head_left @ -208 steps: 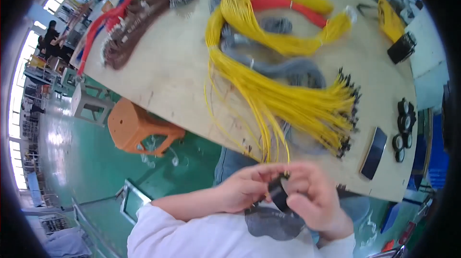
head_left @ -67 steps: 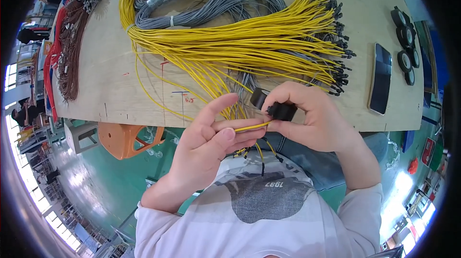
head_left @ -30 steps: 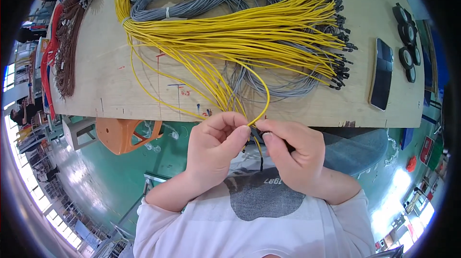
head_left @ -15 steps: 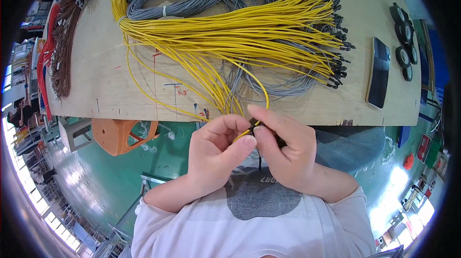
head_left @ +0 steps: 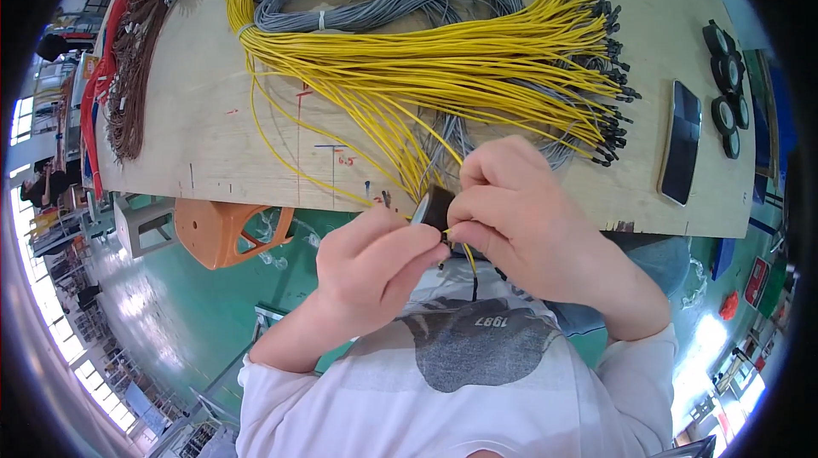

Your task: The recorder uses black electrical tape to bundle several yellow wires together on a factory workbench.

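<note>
My left hand point(head_left: 368, 264) is closed in a pinch on a yellow cable, just past the front edge of the table. My right hand point(head_left: 521, 218) meets it there, its fingers bent around a roll of black tape point(head_left: 438, 207) that stands on edge between the two hands. My fingers hide most of the pinched cable and any tape on it. Below the fingertips hangs a short cable end point(head_left: 475, 286) with a black tip. The large bundle of yellow cables point(head_left: 409, 56) lies across the table, its black-tipped ends fanned out to the right.
Grey cables point(head_left: 383, 5) lie coiled behind the yellow ones. A phone point(head_left: 681, 143) and several black tape rolls point(head_left: 726, 73) are on the right of the table. Brown cables point(head_left: 136, 74) lie at far left. An orange stool point(head_left: 207, 232) stands below the table edge.
The black tape roll now shows between my hands. My right hand has risen and its fingers have shifted, while my left hand has turned further over. The view has shifted slightly.
</note>
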A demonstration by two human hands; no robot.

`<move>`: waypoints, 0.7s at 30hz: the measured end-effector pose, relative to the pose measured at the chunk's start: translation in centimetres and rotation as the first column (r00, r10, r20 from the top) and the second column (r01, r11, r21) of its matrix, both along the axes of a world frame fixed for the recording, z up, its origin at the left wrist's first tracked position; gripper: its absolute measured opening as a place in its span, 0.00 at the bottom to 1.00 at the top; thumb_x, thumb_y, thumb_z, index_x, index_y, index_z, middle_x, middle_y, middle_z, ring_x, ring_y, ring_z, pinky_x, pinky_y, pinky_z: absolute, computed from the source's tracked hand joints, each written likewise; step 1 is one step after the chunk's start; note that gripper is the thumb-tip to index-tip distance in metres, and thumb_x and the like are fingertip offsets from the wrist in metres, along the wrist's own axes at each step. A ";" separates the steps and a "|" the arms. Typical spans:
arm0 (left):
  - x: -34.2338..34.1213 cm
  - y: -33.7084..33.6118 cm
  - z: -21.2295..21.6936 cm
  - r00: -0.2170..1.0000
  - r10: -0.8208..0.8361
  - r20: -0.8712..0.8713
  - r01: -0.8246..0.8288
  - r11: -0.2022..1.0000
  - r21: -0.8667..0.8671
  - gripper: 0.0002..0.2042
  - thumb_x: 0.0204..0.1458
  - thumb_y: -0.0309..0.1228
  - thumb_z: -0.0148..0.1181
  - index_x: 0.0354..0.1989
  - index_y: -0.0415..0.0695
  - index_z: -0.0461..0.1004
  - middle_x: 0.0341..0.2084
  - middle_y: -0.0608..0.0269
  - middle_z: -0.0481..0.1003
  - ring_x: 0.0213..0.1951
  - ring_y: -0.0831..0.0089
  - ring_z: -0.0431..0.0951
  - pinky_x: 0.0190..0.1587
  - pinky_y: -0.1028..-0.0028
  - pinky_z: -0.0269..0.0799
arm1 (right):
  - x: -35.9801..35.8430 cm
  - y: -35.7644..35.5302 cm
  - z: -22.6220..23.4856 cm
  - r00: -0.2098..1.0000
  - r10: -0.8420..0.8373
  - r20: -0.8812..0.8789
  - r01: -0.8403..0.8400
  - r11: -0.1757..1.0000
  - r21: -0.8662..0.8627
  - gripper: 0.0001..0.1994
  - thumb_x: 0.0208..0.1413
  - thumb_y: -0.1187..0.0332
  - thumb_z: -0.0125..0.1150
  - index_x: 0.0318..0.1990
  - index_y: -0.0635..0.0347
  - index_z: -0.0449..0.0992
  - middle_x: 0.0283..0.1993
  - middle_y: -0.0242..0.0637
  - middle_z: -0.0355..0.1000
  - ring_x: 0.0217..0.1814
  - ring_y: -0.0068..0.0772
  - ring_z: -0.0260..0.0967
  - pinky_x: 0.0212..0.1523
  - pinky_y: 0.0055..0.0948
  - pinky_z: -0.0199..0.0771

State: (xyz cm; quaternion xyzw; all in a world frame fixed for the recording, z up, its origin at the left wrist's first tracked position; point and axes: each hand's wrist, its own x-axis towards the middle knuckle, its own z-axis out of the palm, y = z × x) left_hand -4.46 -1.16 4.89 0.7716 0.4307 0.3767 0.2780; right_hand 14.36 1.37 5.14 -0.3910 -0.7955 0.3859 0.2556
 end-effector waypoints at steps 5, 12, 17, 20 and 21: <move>-0.1 -0.5 0.2 0.999 0.011 -0.040 -0.010 1.000 0.008 0.08 0.35 0.19 0.62 0.26 0.38 0.72 0.17 0.60 0.68 0.16 0.69 0.68 0.16 0.75 0.61 | -0.2 0.9 -0.2 0.989 0.074 -0.129 -0.077 0.997 -0.022 0.08 0.44 0.69 0.60 0.30 0.62 0.70 0.28 0.40 0.65 0.34 0.42 0.61 0.37 0.36 0.61; 1.8 -1.1 -1.6 0.994 0.007 -0.114 0.027 0.956 0.294 0.06 0.32 0.18 0.57 0.22 0.37 0.71 0.16 0.60 0.66 0.16 0.68 0.66 0.16 0.74 0.61 | -2.3 1.4 1.6 0.897 -0.312 -0.312 0.089 0.820 -0.565 0.23 0.41 0.72 0.62 0.48 0.64 0.65 0.24 0.33 0.67 0.26 0.25 0.61 0.30 0.24 0.63; 2.2 -3.1 -0.4 0.674 0.422 0.606 0.271 0.622 -0.734 0.21 0.50 0.17 0.43 0.53 0.40 0.48 0.30 0.63 0.69 0.31 0.81 0.68 0.33 0.83 0.64 | 1.1 -2.3 2.6 0.692 -0.295 -0.659 -0.167 0.823 -0.543 0.27 0.42 0.72 0.57 0.49 0.66 0.52 0.27 0.36 0.64 0.31 0.25 0.59 0.36 0.24 0.57; 3.1 -1.7 -1.0 0.617 0.482 0.623 0.703 0.020 -0.711 0.17 0.51 0.21 0.46 0.51 0.38 0.61 0.27 0.68 0.66 0.27 0.82 0.66 0.32 0.83 0.62 | 4.3 -4.6 1.7 0.800 -0.217 -0.559 -0.133 0.845 -0.518 0.16 0.48 0.76 0.53 0.44 0.69 0.58 0.33 0.36 0.66 0.31 0.18 0.62 0.32 0.18 0.61; 3.6 -1.4 -1.5 0.600 0.555 0.576 0.733 -0.092 -0.674 0.16 0.50 0.21 0.47 0.49 0.38 0.64 0.26 0.69 0.65 0.25 0.82 0.65 0.30 0.83 0.62 | 4.6 -5.0 1.9 0.805 -0.320 -0.499 -0.081 0.775 -0.627 0.14 0.48 0.76 0.52 0.43 0.69 0.59 0.31 0.36 0.66 0.29 0.18 0.62 0.31 0.17 0.61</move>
